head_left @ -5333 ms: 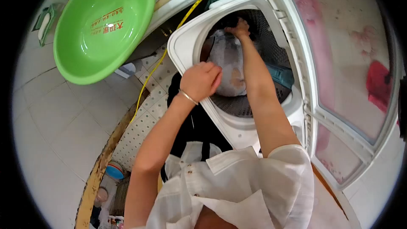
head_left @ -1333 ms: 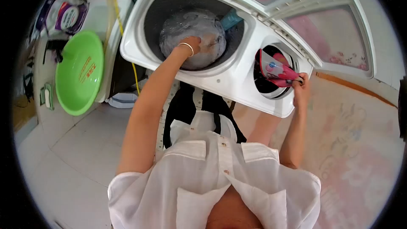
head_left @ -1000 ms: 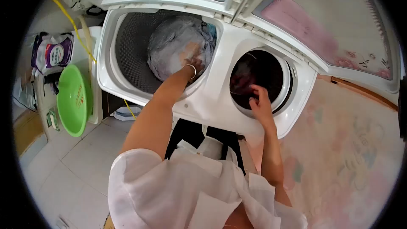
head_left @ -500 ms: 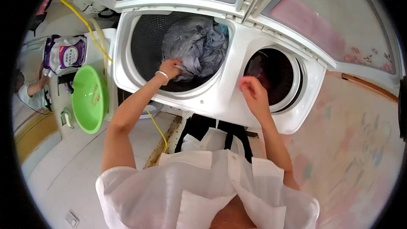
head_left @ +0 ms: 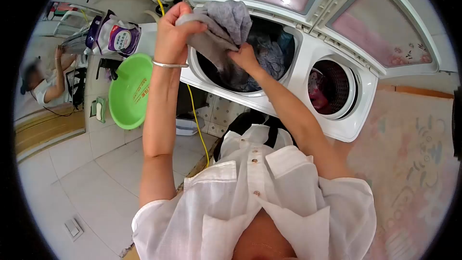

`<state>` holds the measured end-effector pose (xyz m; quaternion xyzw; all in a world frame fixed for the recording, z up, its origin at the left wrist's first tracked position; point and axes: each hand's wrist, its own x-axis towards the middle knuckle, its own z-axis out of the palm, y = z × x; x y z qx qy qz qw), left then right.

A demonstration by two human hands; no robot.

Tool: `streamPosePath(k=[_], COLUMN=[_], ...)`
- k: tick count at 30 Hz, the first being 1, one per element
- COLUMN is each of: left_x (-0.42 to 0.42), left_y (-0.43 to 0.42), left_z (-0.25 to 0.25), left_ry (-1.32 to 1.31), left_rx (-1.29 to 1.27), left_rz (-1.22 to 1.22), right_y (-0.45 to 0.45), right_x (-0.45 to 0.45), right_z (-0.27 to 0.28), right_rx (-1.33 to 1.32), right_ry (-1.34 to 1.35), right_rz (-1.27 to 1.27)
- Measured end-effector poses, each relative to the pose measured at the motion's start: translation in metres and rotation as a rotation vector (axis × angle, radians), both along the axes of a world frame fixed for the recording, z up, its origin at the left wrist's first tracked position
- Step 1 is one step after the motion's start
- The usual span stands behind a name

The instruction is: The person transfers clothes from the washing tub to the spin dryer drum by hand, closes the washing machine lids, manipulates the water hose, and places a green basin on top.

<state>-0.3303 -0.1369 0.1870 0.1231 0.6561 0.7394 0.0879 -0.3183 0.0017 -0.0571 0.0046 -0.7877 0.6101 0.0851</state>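
Up came one gray cloth [head_left: 217,32] — left hand [head_left: 172,31] and right hand [head_left: 246,58] both grasping it, two washer lids [head_left: 378,31] raised.

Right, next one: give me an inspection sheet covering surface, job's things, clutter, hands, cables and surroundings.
Surface: white washing machine, both lids up.
Job's things: grey cloth held up over the larger tub, more laundry inside; dark red cloth in the smaller tub.
Clutter: green basin and purple-and-white pack at left.
Hands: left hand grips the grey cloth; right hand holds it lower down.
Cables: yellow line, cord or hose unclear.
Surroundings: pale tiles at left; patterned surface at right.
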Motion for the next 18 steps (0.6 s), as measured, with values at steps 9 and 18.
streamPosePath(k=[9,18], left_x=[-0.035,-0.001], left_y=[-0.054,-0.013], left_z=[0.135,0.179], left_ry=[0.113,0.512], left_rx=[0.547,0.319], left_rz=[0.283,-0.225], right_y=[0.054,0.136], right_x=[0.004,0.036], right_z=[0.204,0.329], right_rx=[-0.14,0.716], right_ry=[0.259,0.427], right_rz=[0.169,0.023])
